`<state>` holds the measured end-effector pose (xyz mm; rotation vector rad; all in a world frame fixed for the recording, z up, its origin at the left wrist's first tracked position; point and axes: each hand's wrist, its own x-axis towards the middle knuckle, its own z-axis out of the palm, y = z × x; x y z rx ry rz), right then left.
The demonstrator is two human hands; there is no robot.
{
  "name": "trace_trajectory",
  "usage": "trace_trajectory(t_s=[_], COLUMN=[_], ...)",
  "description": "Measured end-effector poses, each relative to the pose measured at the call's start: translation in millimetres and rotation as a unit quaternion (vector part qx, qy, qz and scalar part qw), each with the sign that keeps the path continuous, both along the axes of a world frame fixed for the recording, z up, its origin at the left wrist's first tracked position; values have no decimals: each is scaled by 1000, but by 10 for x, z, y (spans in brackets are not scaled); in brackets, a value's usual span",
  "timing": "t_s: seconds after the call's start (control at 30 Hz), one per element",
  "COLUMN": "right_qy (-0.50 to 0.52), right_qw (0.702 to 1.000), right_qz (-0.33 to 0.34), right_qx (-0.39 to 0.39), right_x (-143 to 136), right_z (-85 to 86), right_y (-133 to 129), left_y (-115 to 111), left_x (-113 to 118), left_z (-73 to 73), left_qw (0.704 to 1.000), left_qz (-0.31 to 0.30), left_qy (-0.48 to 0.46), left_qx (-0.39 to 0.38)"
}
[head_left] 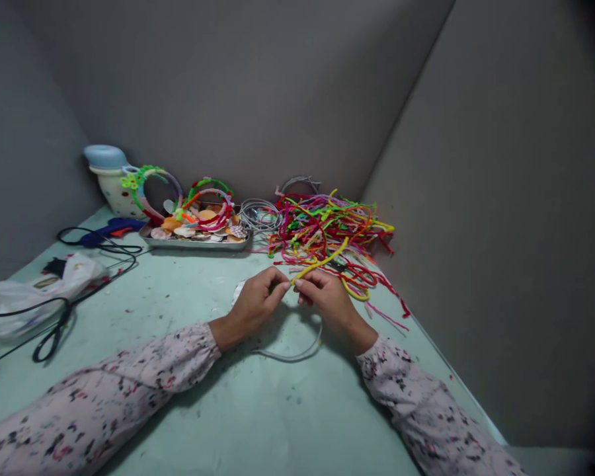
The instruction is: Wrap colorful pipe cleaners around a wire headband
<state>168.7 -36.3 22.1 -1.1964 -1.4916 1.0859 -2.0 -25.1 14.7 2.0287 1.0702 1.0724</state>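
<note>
A yellow pipe cleaner (pixel 322 263) slants up to the right from between my fingertips, its lower end pinched there. My left hand (pixel 255 303) is closed, thumb against forefinger, at that lower end. Closed on the same pipe cleaner just above its end is my right hand (pixel 333 303). Below both hands curves a grey wire loop (pixel 292 359); its upper part is hidden behind them, so I cannot tell whether the fingers also grip it. A small whitish thing (pixel 238 291) shows partly behind my left hand.
Behind my right hand lies a pile of coloured pipe cleaners (pixel 322 221), with coiled grey wire (pixel 260 215) beside it. A metal tray (pixel 198 245) holds shells and decorated rings (pixel 213 211). Leftward are a lidded container (pixel 114 182), a blue tool (pixel 110 230), black cable (pixel 72 304) and a plastic bag (pixel 24 297).
</note>
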Motion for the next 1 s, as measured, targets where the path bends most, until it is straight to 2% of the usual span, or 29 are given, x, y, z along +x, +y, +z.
trace_trajectory(t_s=[0.47, 0.67, 1.0], right_qy=[-49, -79, -127], right_qw=[999, 996, 987], right_qz=[2, -6, 11], right_qx=[15, 49, 98], right_x=[9, 30, 43], right_z=[33, -26, -19], right_y=[-13, 4, -5], left_y=[12, 20, 30], left_x=[2, 1, 5], left_z=[-13, -12, -47], left_qw=[1000, 1000, 999], left_qz=[-7, -5, 3], left_qy=[1, 8, 8], left_qx=[-20, -27, -37])
